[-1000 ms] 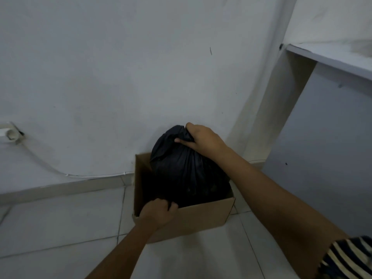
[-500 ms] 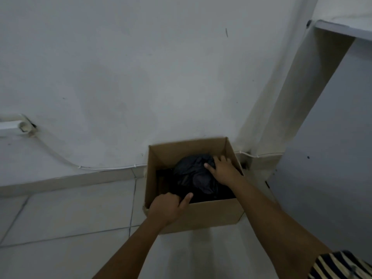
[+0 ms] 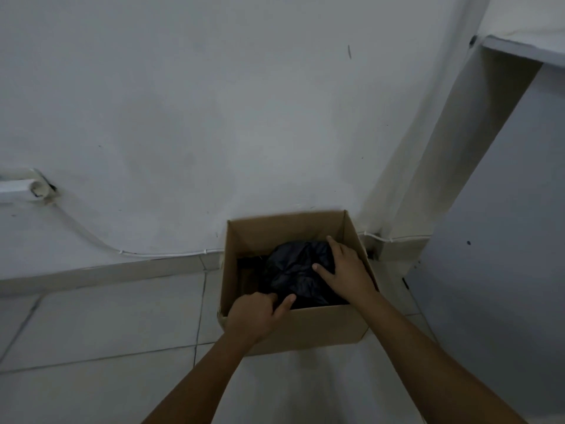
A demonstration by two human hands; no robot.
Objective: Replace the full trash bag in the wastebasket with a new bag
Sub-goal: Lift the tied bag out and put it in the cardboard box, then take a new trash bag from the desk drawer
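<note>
Tiled floor [image 3: 107, 316]: 1 box [image 3: 305, 328], 1 black bag [image 3: 293, 270]; left hand [image 3: 253, 316] grips rim, right hand [image 3: 345, 270] flat.

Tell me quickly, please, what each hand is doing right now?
Left hand: closed on the near rim of the cardboard box.
Right hand: open, fingers spread, lying flat on the black trash bag inside the box.

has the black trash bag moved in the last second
Yes. The black trash bag has dropped from above the cardboard box rim to inside it.
</note>
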